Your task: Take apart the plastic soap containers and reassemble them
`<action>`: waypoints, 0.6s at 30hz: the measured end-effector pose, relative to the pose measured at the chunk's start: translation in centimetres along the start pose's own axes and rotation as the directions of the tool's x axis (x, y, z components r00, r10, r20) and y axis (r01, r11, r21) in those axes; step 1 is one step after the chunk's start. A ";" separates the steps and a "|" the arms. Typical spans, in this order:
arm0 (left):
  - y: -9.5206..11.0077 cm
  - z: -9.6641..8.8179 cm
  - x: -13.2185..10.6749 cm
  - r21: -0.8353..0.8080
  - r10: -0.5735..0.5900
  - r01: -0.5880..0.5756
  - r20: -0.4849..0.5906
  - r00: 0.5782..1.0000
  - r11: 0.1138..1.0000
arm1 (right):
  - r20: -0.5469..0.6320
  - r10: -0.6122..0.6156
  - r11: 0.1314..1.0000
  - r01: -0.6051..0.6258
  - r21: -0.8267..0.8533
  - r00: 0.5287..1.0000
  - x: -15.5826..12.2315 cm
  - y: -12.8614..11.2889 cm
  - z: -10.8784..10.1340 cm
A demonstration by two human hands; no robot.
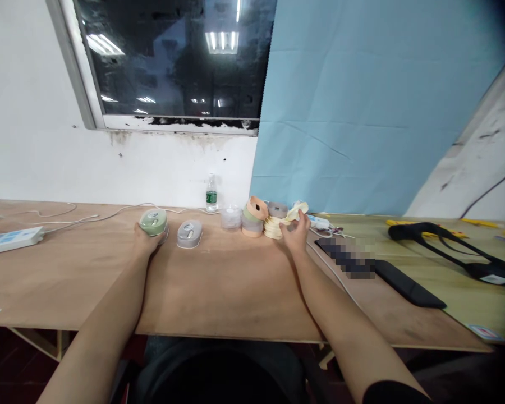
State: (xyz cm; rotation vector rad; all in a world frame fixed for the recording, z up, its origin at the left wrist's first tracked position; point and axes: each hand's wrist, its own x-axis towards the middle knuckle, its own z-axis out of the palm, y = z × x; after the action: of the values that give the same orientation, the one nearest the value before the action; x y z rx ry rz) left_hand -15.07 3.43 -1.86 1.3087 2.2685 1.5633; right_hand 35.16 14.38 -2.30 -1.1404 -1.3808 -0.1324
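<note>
My left hand [147, 241] is wrapped round the near side of a green oval case [154, 221] with a pale top, at the left of the table. Just right of it stands a similar grey oval case [189, 233], untouched. Out to the right, my right hand [295, 235] has its fingers curled round a thin cream oval piece [298, 210], which tilts up above a stack of cream oval pieces [272, 228]. A grey oval piece [277, 209] rests on that stack. Beside it is a pile of peach, green and grey oval shells [257, 208].
Clear plastic parts [231, 217] and a water bottle [211, 193] stand near the wall. White power strips [12, 240] and cables lie on both sides. A black phone-like slab [408, 283] and a black strap frame [437, 241] lie at the right.
</note>
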 end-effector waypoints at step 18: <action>-0.7 0.4 0.4 0.081 0.003 0.000 -0.029 1.000 0.997 | 0.116 -0.398 0.878 0.414 -0.240 0.910 -0.9 -4.4 -0.2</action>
State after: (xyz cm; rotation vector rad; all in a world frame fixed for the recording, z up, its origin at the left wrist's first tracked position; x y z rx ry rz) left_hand -15.53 3.94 -2.49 1.3152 2.3728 1.5153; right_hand 32.14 11.53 -0.57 -1.0566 -1.6843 -0.6010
